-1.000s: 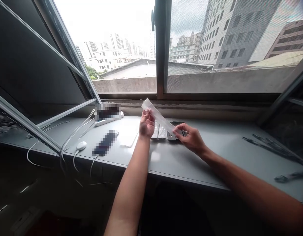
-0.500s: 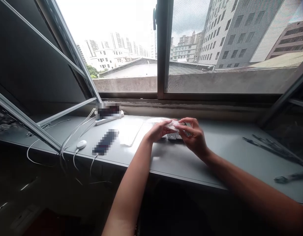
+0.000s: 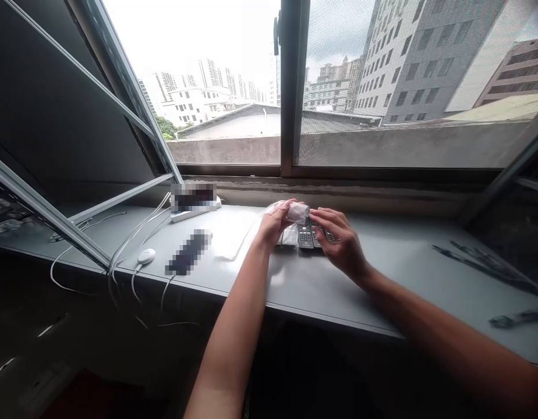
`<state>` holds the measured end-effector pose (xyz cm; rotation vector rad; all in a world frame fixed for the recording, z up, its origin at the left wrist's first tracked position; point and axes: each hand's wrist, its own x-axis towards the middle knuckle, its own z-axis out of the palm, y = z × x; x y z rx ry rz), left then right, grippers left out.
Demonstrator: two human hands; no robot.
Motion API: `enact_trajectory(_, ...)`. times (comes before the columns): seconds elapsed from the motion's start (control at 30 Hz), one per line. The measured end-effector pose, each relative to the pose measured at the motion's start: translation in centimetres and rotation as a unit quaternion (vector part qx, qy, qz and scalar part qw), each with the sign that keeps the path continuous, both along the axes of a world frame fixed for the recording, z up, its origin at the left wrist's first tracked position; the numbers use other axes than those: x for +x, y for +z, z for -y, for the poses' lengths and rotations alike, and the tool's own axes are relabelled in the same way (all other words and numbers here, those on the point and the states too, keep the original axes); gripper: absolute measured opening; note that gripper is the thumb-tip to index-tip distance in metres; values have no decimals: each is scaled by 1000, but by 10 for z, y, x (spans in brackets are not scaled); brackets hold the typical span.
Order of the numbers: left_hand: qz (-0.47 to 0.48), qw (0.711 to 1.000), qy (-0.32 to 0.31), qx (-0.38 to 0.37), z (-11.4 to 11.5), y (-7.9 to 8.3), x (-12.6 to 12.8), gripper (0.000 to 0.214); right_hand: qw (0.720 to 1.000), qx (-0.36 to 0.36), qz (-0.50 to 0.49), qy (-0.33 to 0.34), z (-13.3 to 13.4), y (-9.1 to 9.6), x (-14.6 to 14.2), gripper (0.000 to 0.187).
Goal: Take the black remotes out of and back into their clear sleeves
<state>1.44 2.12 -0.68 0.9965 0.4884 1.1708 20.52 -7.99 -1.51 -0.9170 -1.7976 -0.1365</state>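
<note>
My left hand [image 3: 273,226] is closed around a small clear-and-white plastic-wrapped packet [image 3: 298,212], held above the desk; what is inside cannot be made out. Close to the packet's right end is my right hand [image 3: 341,237], thumb and fingers apart and nothing visibly gripped. Under the hands, black remote controls [image 3: 305,237] lie side by side, partly covered by my right fingers. Next to them on the left is another item in clear plastic [image 3: 290,235], partly hidden by my left hand.
White sheet-like plastic [image 3: 229,247] lies left of my hands. Further left are a blurred-out phone-like object [image 3: 188,253], a white round device [image 3: 146,256], cables and a white power strip [image 3: 194,212]. Dark cables [image 3: 470,262] lie at right. A metal frame [image 3: 133,87] leans at left; the window is behind.
My right fingers have moved apart from their pinch at the packet. The packet has tilted up in my left hand, and more of the remote controls shows.
</note>
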Motion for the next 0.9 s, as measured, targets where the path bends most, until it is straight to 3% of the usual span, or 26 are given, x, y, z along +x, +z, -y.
enact_trajectory(0.23,-18,996,-83,14,4,-3,0,37,997,-49,62,8,-7,-9,4,45)
enact_trajectory(0.43,-57,994,-91,-10,7,0,0,39,993,-69,92,28,-6,-9,4,42)
enact_trajectory(0.67,55,997,3,-52,-2,4,-3,45,995,-56,73,38,-3,-7,4,39)
enact_trajectory(0.9,118,991,8,-69,-6,4,-4,40,987,-72,131,53,-6,-14,4,46)
